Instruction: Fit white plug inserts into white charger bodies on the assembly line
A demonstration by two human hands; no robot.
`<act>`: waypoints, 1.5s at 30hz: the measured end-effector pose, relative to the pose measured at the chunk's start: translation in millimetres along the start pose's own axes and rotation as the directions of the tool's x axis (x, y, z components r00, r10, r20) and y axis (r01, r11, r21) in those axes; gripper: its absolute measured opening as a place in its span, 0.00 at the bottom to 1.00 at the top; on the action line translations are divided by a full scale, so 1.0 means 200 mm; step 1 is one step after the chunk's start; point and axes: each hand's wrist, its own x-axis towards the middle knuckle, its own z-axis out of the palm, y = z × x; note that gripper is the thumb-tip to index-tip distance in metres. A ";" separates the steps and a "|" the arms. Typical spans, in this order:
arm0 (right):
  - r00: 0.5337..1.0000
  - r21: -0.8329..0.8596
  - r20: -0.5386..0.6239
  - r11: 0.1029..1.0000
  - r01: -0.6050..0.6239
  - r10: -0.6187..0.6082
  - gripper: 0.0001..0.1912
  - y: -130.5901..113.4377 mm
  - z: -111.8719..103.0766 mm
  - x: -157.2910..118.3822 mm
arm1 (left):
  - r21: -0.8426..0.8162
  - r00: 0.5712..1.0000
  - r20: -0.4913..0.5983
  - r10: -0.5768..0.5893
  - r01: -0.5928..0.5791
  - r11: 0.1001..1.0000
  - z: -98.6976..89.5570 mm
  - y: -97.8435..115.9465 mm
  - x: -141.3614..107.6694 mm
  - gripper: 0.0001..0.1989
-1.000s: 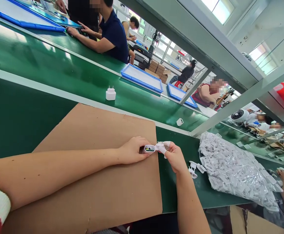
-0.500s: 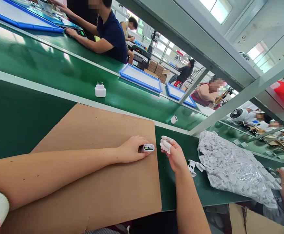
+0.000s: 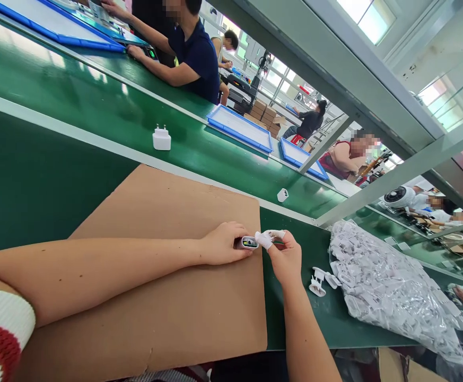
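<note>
My left hand (image 3: 225,244) is closed around a white charger housing (image 3: 249,243) and rests on a cardboard sheet (image 3: 167,313). The housing's open end faces right, and bits of a circuit board show inside it. My right hand (image 3: 285,254), with white covers on thumb and fingertips, is pinched right at that open end. Whether a small part sits between its white-covered fingertips cannot be made out. Several loose white plastic pieces (image 3: 317,282) lie on the green table to the right of my right hand.
A clear bag of white plastic parts (image 3: 394,286) lies to the right. Beyond a metal rail, a green belt carries a white plug charger (image 3: 162,139) and another white housing (image 3: 282,195). Blue-rimmed trays (image 3: 241,129) line the far side. A slanted metal post (image 3: 366,193) stands beyond the bag. Co-workers sit across.
My right hand has moved left, from beside the cardboard's edge to the housing's open end. My left hand still holds the housing. The camera view has shifted slightly.
</note>
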 end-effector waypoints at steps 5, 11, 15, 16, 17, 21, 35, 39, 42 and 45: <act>0.948 -0.224 0.193 0.929 0.293 -0.253 0.10 -0.01 0.03 -0.01 | -0.032 1.000 0.023 -0.001 0.001 0.999 -0.01 0.00 0.00 0.11; 0.935 -0.302 0.181 0.888 0.347 -0.305 0.10 0.02 0.04 -0.01 | -0.034 0.999 0.046 -0.026 0.028 0.999 -0.01 -0.01 0.00 0.11; 0.916 -0.342 0.223 0.853 0.394 -0.333 0.09 0.01 0.04 -0.01 | -0.048 1.000 0.029 -0.008 0.010 0.999 -0.01 -0.02 0.01 0.12; 0.908 -0.367 0.240 0.834 0.412 -0.343 0.09 0.00 0.04 -0.01 | -0.049 1.000 0.027 -0.006 0.007 0.999 0.00 -0.02 0.01 0.12; 0.901 -0.399 0.253 0.811 0.428 -0.351 0.10 0.00 0.04 -0.01 | -0.048 1.000 0.028 -0.006 0.007 0.999 0.00 -0.02 0.01 0.12; 0.891 -0.517 0.276 0.725 0.454 -0.361 0.10 -0.01 0.02 0.02 | -0.044 0.998 0.042 -0.036 0.038 0.998 0.00 -0.02 0.01 0.12; 0.970 -0.464 -0.023 0.862 0.203 -0.240 0.26 0.07 -0.03 -0.10 | 0.009 0.980 0.056 -0.191 0.191 0.982 -0.06 -0.02 0.09 0.14; 0.950 -0.799 -0.253 0.593 -0.099 -0.182 0.26 0.18 -0.34 -0.20 | 0.126 0.923 -0.206 -0.325 0.355 0.926 -0.28 -0.17 0.27 0.17; 0.909 -0.851 -0.413 0.332 -0.407 0.057 0.24 0.25 -0.49 -0.25 | 0.176 0.842 -0.366 -0.397 0.481 0.859 -0.45 -0.32 0.41 0.17; 0.922 -0.862 -0.357 0.327 -0.388 0.151 0.24 0.26 -0.50 -0.21 | 0.180 0.760 -0.453 -0.465 0.589 0.788 -0.56 -0.43 0.52 0.17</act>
